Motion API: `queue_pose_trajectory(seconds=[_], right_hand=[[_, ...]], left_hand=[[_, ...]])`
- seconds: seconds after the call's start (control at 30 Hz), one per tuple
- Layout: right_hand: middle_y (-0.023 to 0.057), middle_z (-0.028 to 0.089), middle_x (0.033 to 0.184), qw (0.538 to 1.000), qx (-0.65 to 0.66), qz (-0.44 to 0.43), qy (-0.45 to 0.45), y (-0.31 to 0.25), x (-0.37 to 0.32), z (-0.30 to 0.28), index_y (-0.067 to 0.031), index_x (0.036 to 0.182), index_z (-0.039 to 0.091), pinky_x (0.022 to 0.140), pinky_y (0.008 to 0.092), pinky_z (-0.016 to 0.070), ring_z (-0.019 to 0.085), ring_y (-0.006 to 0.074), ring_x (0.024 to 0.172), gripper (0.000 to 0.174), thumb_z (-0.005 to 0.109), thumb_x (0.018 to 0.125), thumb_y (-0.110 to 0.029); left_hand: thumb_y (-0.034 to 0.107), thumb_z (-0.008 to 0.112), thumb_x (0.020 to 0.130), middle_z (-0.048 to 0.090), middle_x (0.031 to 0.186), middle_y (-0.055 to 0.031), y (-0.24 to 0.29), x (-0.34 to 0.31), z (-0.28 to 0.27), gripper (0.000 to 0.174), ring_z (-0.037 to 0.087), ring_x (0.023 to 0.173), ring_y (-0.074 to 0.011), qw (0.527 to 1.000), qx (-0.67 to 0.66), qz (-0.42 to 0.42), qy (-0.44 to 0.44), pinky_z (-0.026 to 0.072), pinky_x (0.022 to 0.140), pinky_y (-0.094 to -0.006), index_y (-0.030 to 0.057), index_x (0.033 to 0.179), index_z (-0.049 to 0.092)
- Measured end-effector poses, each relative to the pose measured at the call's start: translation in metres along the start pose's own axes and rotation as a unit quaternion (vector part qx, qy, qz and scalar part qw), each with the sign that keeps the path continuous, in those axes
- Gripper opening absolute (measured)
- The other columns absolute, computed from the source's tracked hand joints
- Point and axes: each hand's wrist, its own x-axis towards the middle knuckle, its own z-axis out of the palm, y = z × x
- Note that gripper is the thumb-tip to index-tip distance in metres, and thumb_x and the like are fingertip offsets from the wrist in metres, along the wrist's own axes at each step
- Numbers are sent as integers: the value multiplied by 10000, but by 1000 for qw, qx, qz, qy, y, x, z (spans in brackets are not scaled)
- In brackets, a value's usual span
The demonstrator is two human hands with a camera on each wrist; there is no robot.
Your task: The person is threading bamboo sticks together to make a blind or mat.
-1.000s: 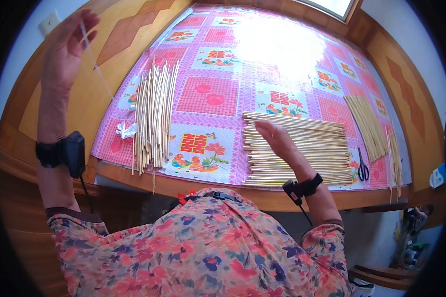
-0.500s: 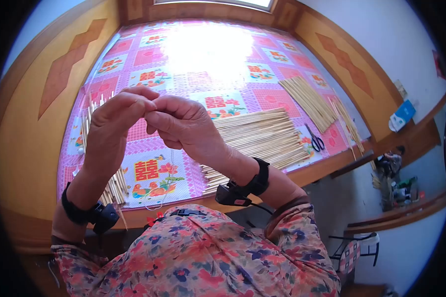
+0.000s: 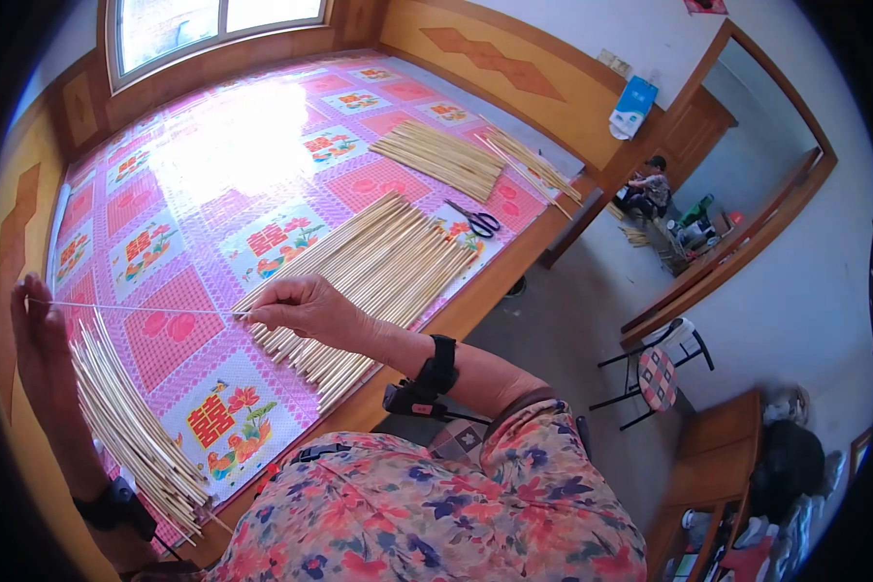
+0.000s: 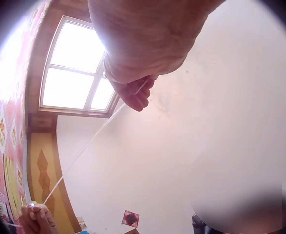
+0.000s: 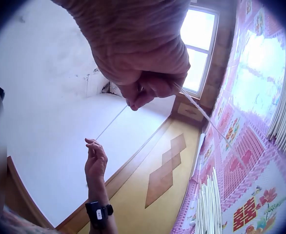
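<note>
A thin white string stretches taut between the two hands above the table. My right hand pinches it with curled fingers, over the near left corner of a row of thin pale sticks. From the same hand, another length of string hangs toward the table in the right wrist view. My left hand is raised at the far left, holding the string's other end at its fingers. In the left wrist view the string crosses the fingers. Below that hand lies a loose bundle of sticks.
A patterned pink tablecloth covers the table. Dark-handled scissors lie beyond the middle row, near another row of sticks and a few loose sticks. A chair stands on the floor; a person sits beyond the doorway.
The hands, together in front of the chest half a second ago, are now apart with the string drawn between them. The left hand moved out left; the head view has turned right.
</note>
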Motion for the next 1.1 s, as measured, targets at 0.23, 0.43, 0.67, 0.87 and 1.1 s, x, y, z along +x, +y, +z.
queue_pose_trajectory(seconds=[0.23, 0.43, 0.67, 0.87, 1.1], right_hand=[[-2, 589, 682, 994, -78, 59, 57, 44, -42, -50, -28, 820, 636, 605, 200, 442, 529, 44, 657, 119, 611, 797, -142], [-8, 591, 710, 983, -129, 99, 89, 64, -81, -96, -17, 832, 633, 611, 193, 437, 527, 43, 679, 122, 618, 791, -131], [-22, 573, 688, 948, -209, 145, 191, 85, -121, -141, -16, 821, 635, 589, 201, 419, 497, 42, 649, 145, 630, 774, -153], [-37, 538, 637, 922, -253, 188, 227, 54, -129, -145, -28, 800, 633, 539, 190, 395, 466, 36, 593, 136, 624, 777, -162], [-53, 504, 613, 937, -208, 167, 227, 82, -110, -164, -38, 799, 634, 466, 173, 341, 412, 24, 527, 122, 629, 775, -158]], left_hand=[[166, 558, 835, 591, 684, -49, 62, 10, -61, 116, 554, 580, -123, 970, 109, 25, 214, 464, 476, -208, 53, 861, 564], [178, 566, 830, 515, 598, -3, 65, 3, -85, 132, 485, 510, -100, 950, 125, 32, 283, 428, 437, -210, 61, 888, 548], [125, 468, 887, 472, 682, -13, 97, -9, -279, 269, 406, 529, -68, 981, 133, -58, 125, 397, 492, -172, -6, 1121, 457], [119, 505, 864, 435, 598, 10, 91, -18, -260, 212, 376, 470, -66, 934, 184, -19, 305, 344, 404, -175, 1, 1040, 504], [120, 496, 870, 437, 616, 9, 105, -44, -239, 226, 393, 492, -57, 913, 217, -17, 346, 340, 419, -177, 5, 1063, 469]])
